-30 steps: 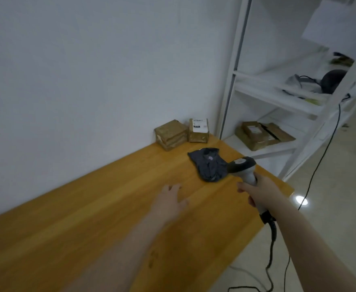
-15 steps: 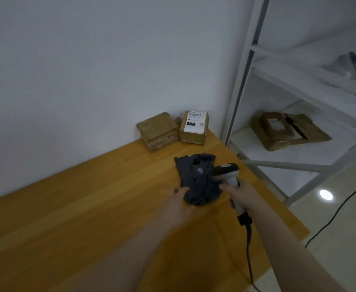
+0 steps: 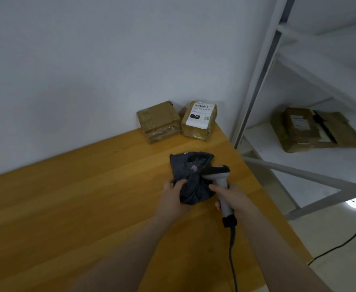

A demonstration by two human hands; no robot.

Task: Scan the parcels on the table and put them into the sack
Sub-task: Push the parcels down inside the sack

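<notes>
Dark grey poly parcel [image 3: 190, 178]: now gripped at the near edge by left hand [image 3: 172, 197], fingers curled into the film. Half a second back, only touching. A second back, flat and open over bare table [image 3: 88, 207], well short of it. Right hand [image 3: 234, 197]: wrapped round scanner [image 3: 219, 175] handle throughout. Scanner head brought in from the parcel's right corner to over its right side, nose pointing left across the crumpled film. View also closer in.

Reads as grab done, scan step in hand, not confirmed. Small pale-pink patch on top of the film, maybe scan light, maybe a label scrap; cannot tell. No barcode visible on this parcel, so probably needs turning or flattening first.

Still queued against the wall at the table's far end: plain brown box [image 3: 158, 121] and labelled brown box [image 3: 199, 121], just beside each other, label facing up.

Hidden or unclear:
- Sack nowhere in view.
- Trigger finger behind the handle; no telling if pressed.
- Parcel's near part under the left hand, right edge under the scanner.
- Cable [image 3: 232, 260] cut off at the bottom edge.
- Brown cartons [image 3: 311, 129] on white rack [image 3: 255, 87] to the right, blurred, labels unreadable; no telling whether part of the job.
</notes>
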